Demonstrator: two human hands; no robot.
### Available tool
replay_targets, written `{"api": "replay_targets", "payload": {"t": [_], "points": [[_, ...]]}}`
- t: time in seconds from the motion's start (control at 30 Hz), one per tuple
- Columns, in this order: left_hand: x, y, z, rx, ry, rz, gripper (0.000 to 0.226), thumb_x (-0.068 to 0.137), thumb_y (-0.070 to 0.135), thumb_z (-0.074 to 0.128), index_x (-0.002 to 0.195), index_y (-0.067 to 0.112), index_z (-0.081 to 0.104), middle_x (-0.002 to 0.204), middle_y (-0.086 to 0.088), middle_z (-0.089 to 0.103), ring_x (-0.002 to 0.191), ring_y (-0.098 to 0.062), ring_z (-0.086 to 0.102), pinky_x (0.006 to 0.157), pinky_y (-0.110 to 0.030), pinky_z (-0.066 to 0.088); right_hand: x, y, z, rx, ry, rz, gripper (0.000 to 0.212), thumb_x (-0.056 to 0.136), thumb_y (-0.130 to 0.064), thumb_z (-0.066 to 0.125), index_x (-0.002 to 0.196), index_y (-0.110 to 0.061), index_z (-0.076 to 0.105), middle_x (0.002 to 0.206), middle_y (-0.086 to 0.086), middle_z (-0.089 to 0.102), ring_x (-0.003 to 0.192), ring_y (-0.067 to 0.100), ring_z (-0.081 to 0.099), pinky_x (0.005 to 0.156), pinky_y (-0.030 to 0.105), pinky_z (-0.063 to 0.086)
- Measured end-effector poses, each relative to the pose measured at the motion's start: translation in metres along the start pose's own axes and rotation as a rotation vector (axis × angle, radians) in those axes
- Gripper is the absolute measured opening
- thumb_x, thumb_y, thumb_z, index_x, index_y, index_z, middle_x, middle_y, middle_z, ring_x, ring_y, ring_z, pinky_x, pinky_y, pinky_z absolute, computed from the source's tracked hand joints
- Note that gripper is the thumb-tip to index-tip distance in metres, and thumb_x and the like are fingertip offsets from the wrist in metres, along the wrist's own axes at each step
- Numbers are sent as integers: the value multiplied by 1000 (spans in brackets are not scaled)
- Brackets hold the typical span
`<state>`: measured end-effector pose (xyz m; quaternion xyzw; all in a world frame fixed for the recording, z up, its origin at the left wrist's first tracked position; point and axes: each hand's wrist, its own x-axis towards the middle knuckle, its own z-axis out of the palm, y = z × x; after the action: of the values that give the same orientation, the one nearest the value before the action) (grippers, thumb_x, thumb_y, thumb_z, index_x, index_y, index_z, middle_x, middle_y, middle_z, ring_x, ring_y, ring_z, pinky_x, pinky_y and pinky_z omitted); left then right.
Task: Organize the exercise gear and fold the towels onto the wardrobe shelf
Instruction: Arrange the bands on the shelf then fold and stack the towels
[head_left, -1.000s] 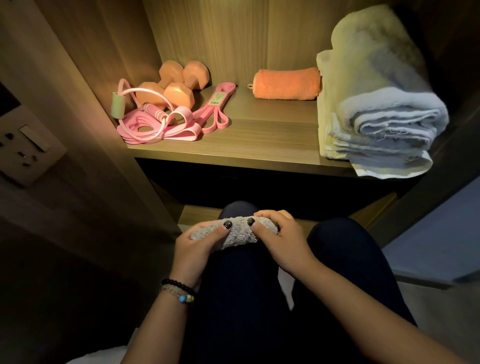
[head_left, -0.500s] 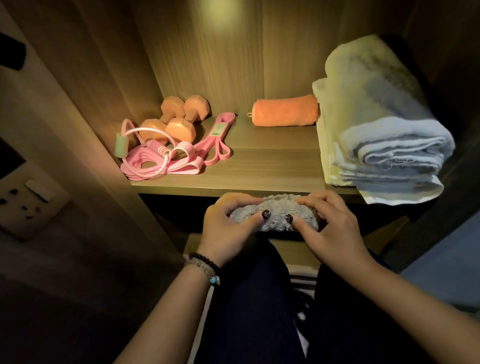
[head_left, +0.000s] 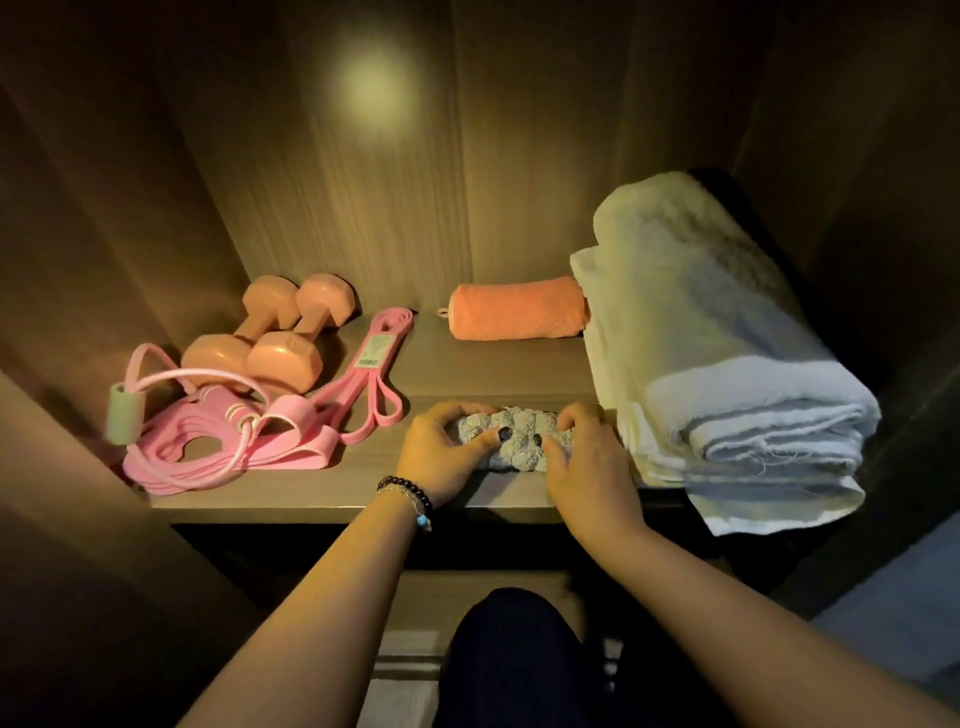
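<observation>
Both hands, left hand (head_left: 441, 453) and right hand (head_left: 587, 457), grip the grey rolled towel (head_left: 519, 439) with curled fingers. Long axis runs parallel to shelf (head_left: 322, 493) front edge, roll sits just beside folded towel stack (head_left: 727, 374).

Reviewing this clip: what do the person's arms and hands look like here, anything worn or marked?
Both forearms are bare, no sleeves in view. The left hand has a dark beaded bracelet and a paler one with a blue bead at the wrist. Thumbnails on it and the right hand carry dark polish. No rings visible.
</observation>
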<state>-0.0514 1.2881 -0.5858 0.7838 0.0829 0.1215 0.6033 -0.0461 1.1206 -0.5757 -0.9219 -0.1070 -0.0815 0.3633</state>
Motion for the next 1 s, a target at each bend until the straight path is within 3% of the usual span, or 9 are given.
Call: {"api": "replay_targets", "payload": {"t": [0.1,0.23,0.3,0.33,0.43,0.53,0.7,0.87,1.0], "points": [[20,2,8,-87,124,-49,31,75,3,80,99,16,66,103,-9,70,81,-17,66,76,-37,60,19,-2,10,-61,141,-18,12,95,-18,55,98,-7,50,78,-2,38,77,27,47,65,36,37],[42,-3,11,171,352,72,44,73,12,82,111,23,62,109,-7,57,84,-3,54,82,-29,51,57,-4,28,-64,209,96,11,94,-17,55,94,-6,52,95,10,47,89,28,47,67,36,34],[44,-6,16,285,301,182,63,78,12,78,134,24,51,133,-10,44,119,-6,44,106,-31,41,75,1,34,-70,220,71,10,95,-15,55,94,-6,53,96,11,53,88,26,48,65,32,30],[44,-6,20,304,270,226,76,81,16,75,145,25,37,149,-10,29,135,-6,26,115,-28,28,83,4,36,-68,244,39,9,94,-14,55,93,-5,53,93,11,56,86,26,50,64,32,31],[45,-10,24,367,208,337,87,86,35,64,154,25,11,161,-2,-3,142,-1,-4,115,-21,4,100,12,41,-38,298,-19,9,92,-11,57,85,-7,53,84,10,57,77,27,54,63,37,43],[54,-17,25,604,60,368,76,91,38,50,155,22,13,162,-1,-2,149,-17,0,121,-41,12,110,13,42,81,387,15,9,91,-8,55,83,-12,53,81,8,57,75,27,55,68,46,50],[56,-13,31,1008,-135,225,69,100,49,29,154,27,-8,162,0,-15,149,-18,4,120,-45,7,103,14,43,49,417,-26,41,84,5,58,121,-10,62,134,14,55,124,33,51,107,44,40],[64,-10,32,1046,-111,223,74,96,51,34,153,31,-9,162,2,-11,145,-25,19,118,-44,14,96,17,47,-215,377,-224,60,56,10,76,113,-4,67,120,15,58,112,34,56,91,39,49],[72,-10,34,988,-105,227,78,94,51,39,152,35,-11,162,-1,-13,147,-24,14,119,-47,11,101,18,52,-291,253,-160,68,59,3,78,124,-3,60,126,18,57,118,39,53,97,47,46]]}}
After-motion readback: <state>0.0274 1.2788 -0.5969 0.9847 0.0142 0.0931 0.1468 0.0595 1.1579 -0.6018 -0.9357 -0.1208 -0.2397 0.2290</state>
